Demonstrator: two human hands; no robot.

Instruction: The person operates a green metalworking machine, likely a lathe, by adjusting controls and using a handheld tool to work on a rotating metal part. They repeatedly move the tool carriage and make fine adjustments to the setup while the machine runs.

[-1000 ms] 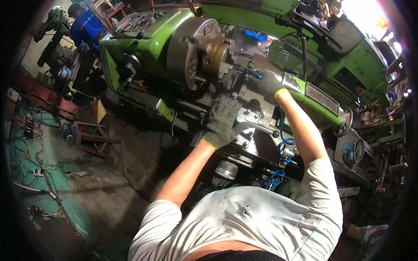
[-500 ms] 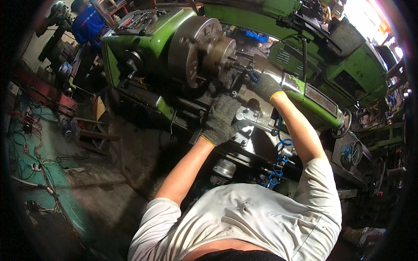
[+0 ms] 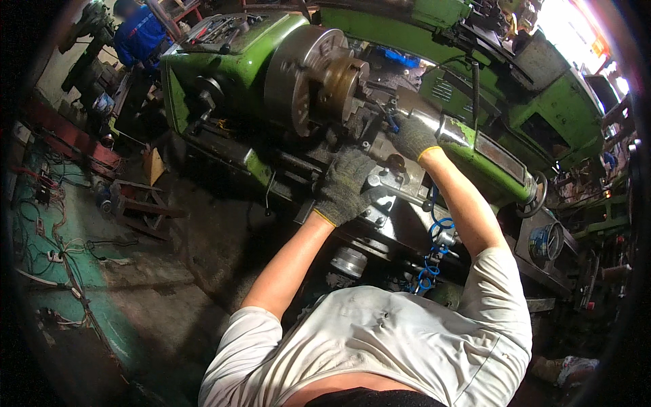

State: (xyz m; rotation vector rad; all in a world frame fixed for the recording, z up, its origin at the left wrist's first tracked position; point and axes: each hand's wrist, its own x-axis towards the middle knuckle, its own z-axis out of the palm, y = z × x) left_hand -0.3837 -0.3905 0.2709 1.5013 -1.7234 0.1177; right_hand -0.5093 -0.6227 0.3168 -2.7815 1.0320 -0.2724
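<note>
I stand at a green lathe (image 3: 224,68) with a big grey chuck (image 3: 298,74) that holds a brass-coloured part (image 3: 342,81). My left hand (image 3: 342,186), in a grey knit glove, is closed over the end of a silver metal handle (image 3: 397,190) on the carriage. My right hand (image 3: 412,136), also gloved, rests further back against the left end of a shiny steel cylinder (image 3: 441,122), just right of the chuck. Its fingers are hidden behind the hand.
A second green machine (image 3: 536,102) stands behind the lathe. A blue coiled hose (image 3: 434,251) hangs below the carriage. A person in blue (image 3: 139,34) works at the far left. Cables (image 3: 47,230) lie on the green floor beside a wooden stool (image 3: 142,203).
Both hands stay at the same spots on the lathe. Only the view has shifted slightly.
</note>
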